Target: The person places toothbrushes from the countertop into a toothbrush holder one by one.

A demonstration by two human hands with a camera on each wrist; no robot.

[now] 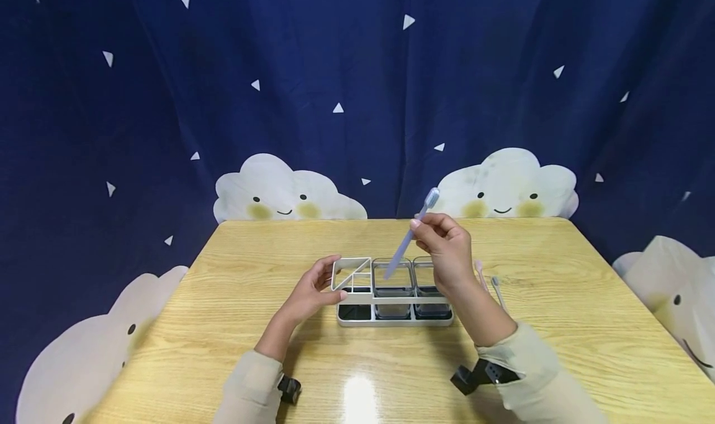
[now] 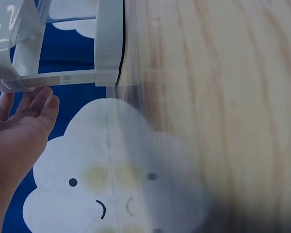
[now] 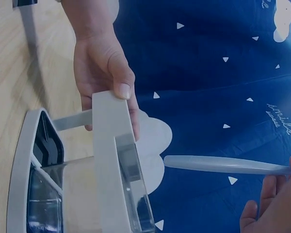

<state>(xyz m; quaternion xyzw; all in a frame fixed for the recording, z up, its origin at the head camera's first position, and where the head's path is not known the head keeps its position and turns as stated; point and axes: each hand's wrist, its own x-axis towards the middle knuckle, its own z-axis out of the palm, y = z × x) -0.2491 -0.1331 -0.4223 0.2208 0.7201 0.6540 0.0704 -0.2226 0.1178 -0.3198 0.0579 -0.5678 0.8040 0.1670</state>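
A white toothbrush holder (image 1: 410, 300) stands on the table, with a divided rack at its left end and two clear cups (image 1: 393, 311) beside it. My left hand (image 1: 310, 297) grips the rack's left end, thumb on the front edge and fingers behind. In the right wrist view the left thumb (image 3: 122, 90) lies on the holder's upper rim. My right hand (image 1: 451, 253) pinches a lilac toothbrush (image 1: 403, 248) in the air over the cups. The brush is tilted, bristle head up, its handle end pointing down toward the left cup.
Behind my right forearm, a pink toothbrush (image 1: 479, 271) and a dark-bristled toothbrush (image 1: 498, 291) lie on the wooden table (image 1: 251, 250). A navy curtain (image 1: 301, 51) with clouds and triangles hangs beyond the table's far edge.
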